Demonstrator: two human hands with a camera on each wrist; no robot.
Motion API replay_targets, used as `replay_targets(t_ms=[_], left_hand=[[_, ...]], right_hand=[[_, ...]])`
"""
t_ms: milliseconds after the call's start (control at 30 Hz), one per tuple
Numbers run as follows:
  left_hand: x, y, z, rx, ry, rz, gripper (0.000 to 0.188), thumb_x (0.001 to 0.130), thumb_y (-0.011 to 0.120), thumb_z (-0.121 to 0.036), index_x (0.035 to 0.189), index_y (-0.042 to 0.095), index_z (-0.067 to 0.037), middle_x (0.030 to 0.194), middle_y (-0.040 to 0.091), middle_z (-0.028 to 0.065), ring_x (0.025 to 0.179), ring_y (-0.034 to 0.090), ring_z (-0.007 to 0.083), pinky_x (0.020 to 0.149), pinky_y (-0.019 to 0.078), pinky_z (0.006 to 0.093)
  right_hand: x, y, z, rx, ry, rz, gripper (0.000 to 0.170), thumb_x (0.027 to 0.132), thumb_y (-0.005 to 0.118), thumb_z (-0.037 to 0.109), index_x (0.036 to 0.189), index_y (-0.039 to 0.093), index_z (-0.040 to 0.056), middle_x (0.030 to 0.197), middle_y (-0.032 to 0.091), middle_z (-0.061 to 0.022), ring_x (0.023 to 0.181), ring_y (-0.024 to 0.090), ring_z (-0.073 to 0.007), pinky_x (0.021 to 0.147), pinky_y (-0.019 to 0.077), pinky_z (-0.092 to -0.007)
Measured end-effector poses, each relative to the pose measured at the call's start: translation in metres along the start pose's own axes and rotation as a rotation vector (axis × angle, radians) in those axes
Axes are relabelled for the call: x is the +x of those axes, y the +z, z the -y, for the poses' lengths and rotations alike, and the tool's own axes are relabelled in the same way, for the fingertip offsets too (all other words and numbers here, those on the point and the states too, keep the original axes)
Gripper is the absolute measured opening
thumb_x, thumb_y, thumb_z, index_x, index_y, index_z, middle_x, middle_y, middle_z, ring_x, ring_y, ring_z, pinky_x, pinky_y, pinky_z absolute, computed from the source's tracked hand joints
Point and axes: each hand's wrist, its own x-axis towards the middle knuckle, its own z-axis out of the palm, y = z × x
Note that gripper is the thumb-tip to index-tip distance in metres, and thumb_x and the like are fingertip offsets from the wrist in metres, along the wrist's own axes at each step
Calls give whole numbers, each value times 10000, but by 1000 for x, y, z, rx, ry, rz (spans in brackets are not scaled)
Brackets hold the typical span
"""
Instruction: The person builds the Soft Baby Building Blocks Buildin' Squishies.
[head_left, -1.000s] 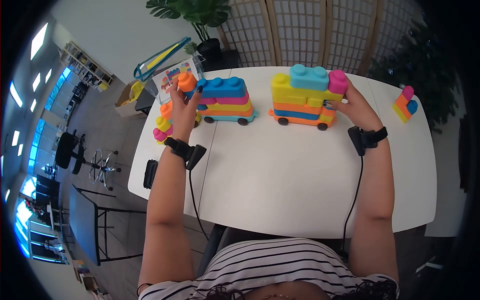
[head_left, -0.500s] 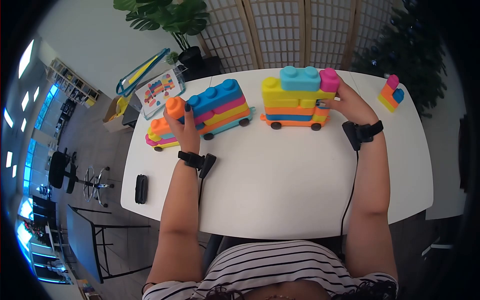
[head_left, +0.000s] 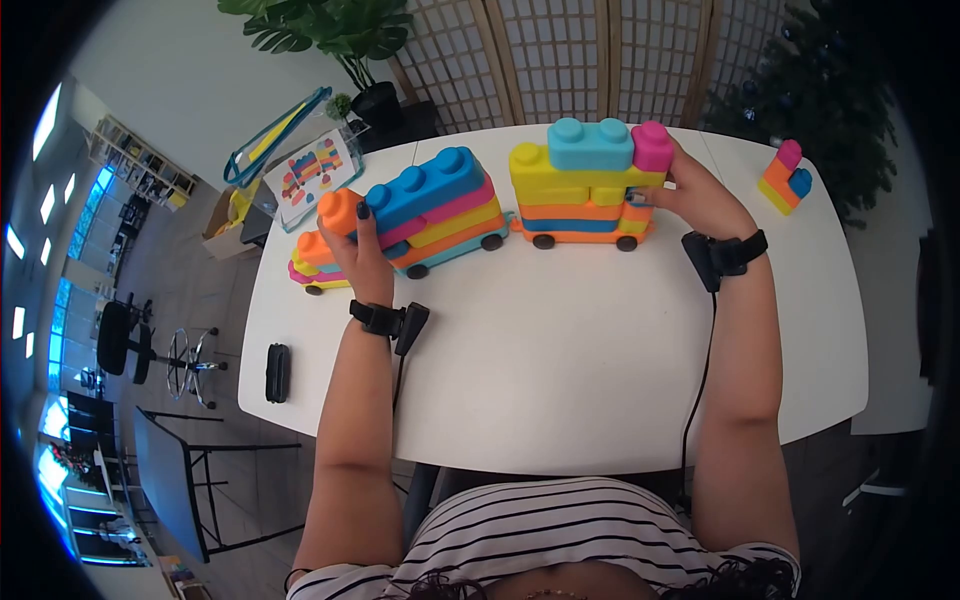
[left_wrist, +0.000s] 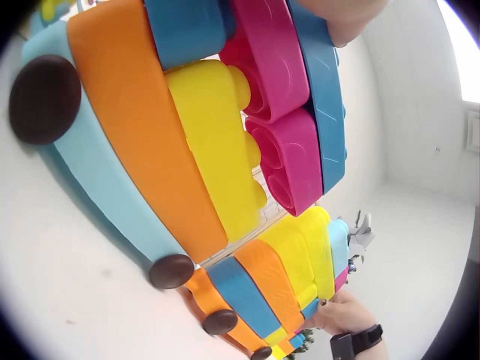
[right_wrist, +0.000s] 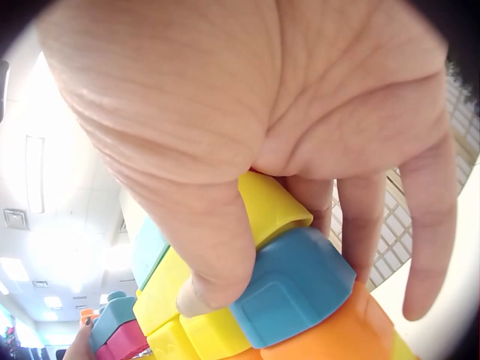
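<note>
In the head view my left hand [head_left: 365, 265] grips the orange brick [head_left: 338, 210] at the front of a wheeled toy block train car [head_left: 455, 232], which stands slanted on the table. From the left wrist, the magenta bricks [left_wrist: 289, 165] show their hollow undersides, lifted off the studs of the yellow brick [left_wrist: 206, 142] below. My right hand [head_left: 705, 200] holds the right end of a second wheeled block car [head_left: 565, 180], thumb pressed near a small blue brick [right_wrist: 292, 285]. The two cars meet end to end at their couplings.
On the white table [head_left: 540, 350], a small brick stack [head_left: 778, 190] stands far right and a black case [head_left: 278, 373] lies at the left edge. A picture card [head_left: 315, 172] and a clear bag sit at the back left. Cables trail from both wrist cameras.
The left car has swung from straight to slanted, its front end nearer me, as my left hand moved with it. The gap between the cars has closed. Both hands keep their hold.
</note>
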Motion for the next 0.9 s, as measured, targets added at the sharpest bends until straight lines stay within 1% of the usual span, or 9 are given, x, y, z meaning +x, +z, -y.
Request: replay_targets(t_ms=[100,200,300,367,533,633,700,800,900], left_hand=[[2,2,-6,47,9,-3,500,1104,705,-334,1454,487,-51,1271,628,74,1155,610,168,1027,494,341],[3,2,-5,153,117,20,529,1077,749,-307,1458,484,-53,1271,627,81,1141,624,173,1003,512,337],[3,2,-4,167,79,16,584,1055,780,-295,1480,469,-44,1300,629,99,1157,638,188,1010,521,346],[3,-1,-3,178,-29,72,653,1031,808,-300,1508,454,-28,1350,625,131,1209,639,222,1048,520,376],[-10,5,14,225,25,51,685,1019,819,-310,1522,462,-12,1397,620,144,1240,635,244,1083,508,399],[-12,7,20,172,-13,29,654,1039,796,-317,1518,475,-8,1399,625,132,1226,638,230,1083,505,388],[-14,8,25,166,-29,19,650,1044,791,-318,1519,473,-9,1395,627,130,1225,638,226,1082,506,384],[-17,9,26,102,-71,-31,729,1016,822,-269,1571,425,-12,1410,611,148,1249,631,252,1102,505,401],[-18,5,28,34,-139,-42,693,1026,808,-245,1564,434,-16,1409,615,137,1244,632,236,1103,503,389]], right_hand=[[2,0,-6,21,-23,-3,757,960,780,10,1630,436,81,1525,624,-127,1454,567,-277,1240,444,-410],[3,1,-8,13,-15,-4,751,961,780,15,1627,438,76,1523,624,-130,1451,568,-279,1239,445,-410],[1,2,-4,16,-8,-11,739,963,782,25,1619,444,71,1523,624,-136,1451,570,-286,1240,444,-412],[0,1,0,20,13,-16,734,964,783,30,1616,447,72,1524,623,-139,1451,572,-289,1240,446,-414],[2,-3,-8,-28,10,-28,724,968,786,43,1609,451,76,1531,620,-149,1465,566,-301,1249,438,-423],[1,-4,-7,-31,30,-52,727,972,787,53,1614,447,85,1489,638,-135,1394,609,-279,1171,508,-414],[1,-6,0,33,155,-33,729,976,786,59,1618,444,96,1429,654,-114,1294,646,-240,1048,575,-390],[1,-6,-1,15,122,-32,729,979,785,64,1620,443,106,1387,658,-98,1226,655,-206,955,599,-366],[1,-4,-4,49,100,-44,723,982,780,61,1618,439,98,1395,659,-102,1232,658,-210,966,600,-368]])
